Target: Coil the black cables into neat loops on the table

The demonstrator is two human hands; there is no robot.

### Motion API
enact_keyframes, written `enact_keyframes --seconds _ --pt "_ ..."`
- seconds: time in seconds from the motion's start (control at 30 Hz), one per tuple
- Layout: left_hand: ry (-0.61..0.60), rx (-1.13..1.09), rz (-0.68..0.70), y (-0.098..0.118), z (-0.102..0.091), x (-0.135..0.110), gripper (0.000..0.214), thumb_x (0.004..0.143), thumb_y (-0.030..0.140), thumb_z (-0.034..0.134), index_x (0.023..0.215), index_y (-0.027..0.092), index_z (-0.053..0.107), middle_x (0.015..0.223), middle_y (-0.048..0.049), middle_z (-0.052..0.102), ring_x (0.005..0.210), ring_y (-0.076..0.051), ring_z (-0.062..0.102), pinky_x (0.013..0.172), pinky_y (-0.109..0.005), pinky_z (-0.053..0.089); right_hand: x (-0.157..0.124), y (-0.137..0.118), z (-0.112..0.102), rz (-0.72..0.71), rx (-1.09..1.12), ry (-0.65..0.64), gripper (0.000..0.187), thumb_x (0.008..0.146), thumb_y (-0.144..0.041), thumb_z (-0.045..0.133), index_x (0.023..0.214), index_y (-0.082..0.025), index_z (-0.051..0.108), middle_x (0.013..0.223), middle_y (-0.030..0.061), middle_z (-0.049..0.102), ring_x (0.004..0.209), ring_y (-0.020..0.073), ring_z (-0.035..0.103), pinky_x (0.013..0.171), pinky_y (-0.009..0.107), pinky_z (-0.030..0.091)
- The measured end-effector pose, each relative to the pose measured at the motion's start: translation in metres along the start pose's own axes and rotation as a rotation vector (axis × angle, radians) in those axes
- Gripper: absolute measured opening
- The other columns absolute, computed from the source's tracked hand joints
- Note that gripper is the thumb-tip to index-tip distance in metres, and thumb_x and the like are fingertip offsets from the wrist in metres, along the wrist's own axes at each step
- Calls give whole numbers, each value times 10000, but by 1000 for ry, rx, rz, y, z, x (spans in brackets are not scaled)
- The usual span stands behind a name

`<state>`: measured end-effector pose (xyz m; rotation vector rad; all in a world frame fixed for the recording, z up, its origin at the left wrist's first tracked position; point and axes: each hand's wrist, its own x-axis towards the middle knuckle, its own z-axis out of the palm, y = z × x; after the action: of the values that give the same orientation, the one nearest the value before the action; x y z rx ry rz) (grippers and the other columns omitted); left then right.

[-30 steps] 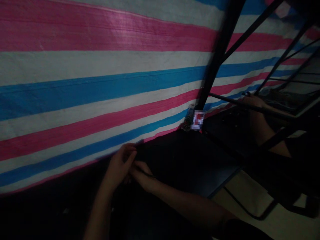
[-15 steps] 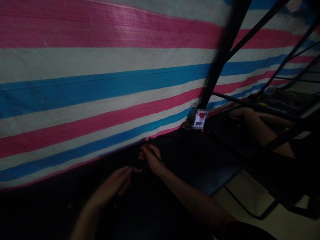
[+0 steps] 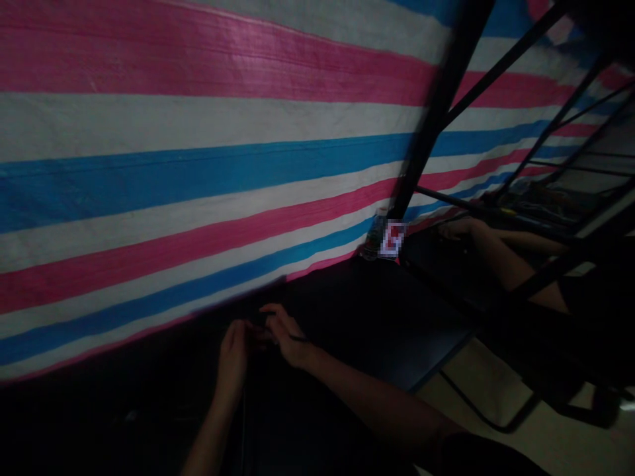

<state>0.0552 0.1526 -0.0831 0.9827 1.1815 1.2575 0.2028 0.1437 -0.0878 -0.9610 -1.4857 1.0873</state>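
Note:
Over a dark tabletop (image 3: pixel 357 311) my two hands meet, fingertips close together. My right hand (image 3: pixel 288 337) is closed around a thin black cord (image 3: pixel 297 338), which crosses its palm side and shows again by the forefinger. From the left, my left hand (image 3: pixel 234 347) reaches in with bent fingers pressed toward the right hand's fingertips. Whatever sits between the fingertips is too dark to name. Below the left hand a thin line, perhaps a cord (image 3: pixel 243 423), runs down toward me.
A striped plastic sheet (image 3: pixel 198 158) hangs behind the table. A clear bottle (image 3: pixel 371 238) and a blurred-out card (image 3: pixel 393 239) stand by a black metal frame post (image 3: pixel 421 139). Farther right, another person's arm (image 3: pixel 510 264) rests over the adjoining table. A small pale object (image 3: pixel 131 416) lies at lower left.
My left hand has risen and turned upright. My right hand has come down and left, so the two now meet. The cord's loop behind the right hand no longer shows.

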Motion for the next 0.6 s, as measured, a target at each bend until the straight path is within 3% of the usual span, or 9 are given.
enact_keyframes --seconds 0.1,0.17,0.23,0.33,0.4,0.47,0.6 --pt "58 -69 -13 -2 -5 -2 357 786 539 774 827 212 635 781 20 629 707 -164 600 616 -240 469 -6 -9 5 -74 -305 -132 285 964 -286 557 1233 -200 600 1073 68 689 986 207 655 900 359 509" --pt "88 -132 -46 -2 -6 0 303 794 473 786 836 213 637 806 17 647 750 -164 620 658 -233 492 -7 -15 9 -127 -431 -215 259 944 -261 592 1189 -185 629 1199 105 687 1125 241 643 1008 391 487" --pt "103 -210 -116 0 -6 4 236 856 424 727 858 218 611 804 13 659 739 -163 644 674 -244 520 -7 -19 13 -155 -497 -306 369 960 -286 590 1315 -185 585 1315 126 658 1221 258 619 1061 400 473" --pt "88 -318 -238 14 -6 9 171 959 361 584 855 228 557 741 14 642 653 -154 652 658 -271 562 -8 -22 17 -137 -565 -418 731 956 -357 618 1588 -196 287 1513 172 521 1273 290 603 1030 416 508" --pt "44 -373 -284 30 -7 11 214 991 339 537 807 232 521 650 41 576 546 -128 595 614 -260 564 -7 -23 18 -94 -606 -487 857 938 -372 641 1631 -220 162 1454 169 573 1134 291 677 909 407 560" --pt "-27 -419 -305 50 -13 11 298 1019 319 489 736 226 479 562 66 478 444 -99 495 539 -223 535 -6 -23 17 -63 -624 -538 832 941 -346 627 1631 -270 167 1304 115 669 952 259 716 790 373 574" --pt "-142 -454 -332 84 -41 19 407 1053 265 382 653 216 444 465 76 366 332 -80 358 372 -175 408 -2 -18 10 -175 -625 -471 741 963 -235 562 1624 -294 233 1263 96 659 1009 234 675 855 352 553"
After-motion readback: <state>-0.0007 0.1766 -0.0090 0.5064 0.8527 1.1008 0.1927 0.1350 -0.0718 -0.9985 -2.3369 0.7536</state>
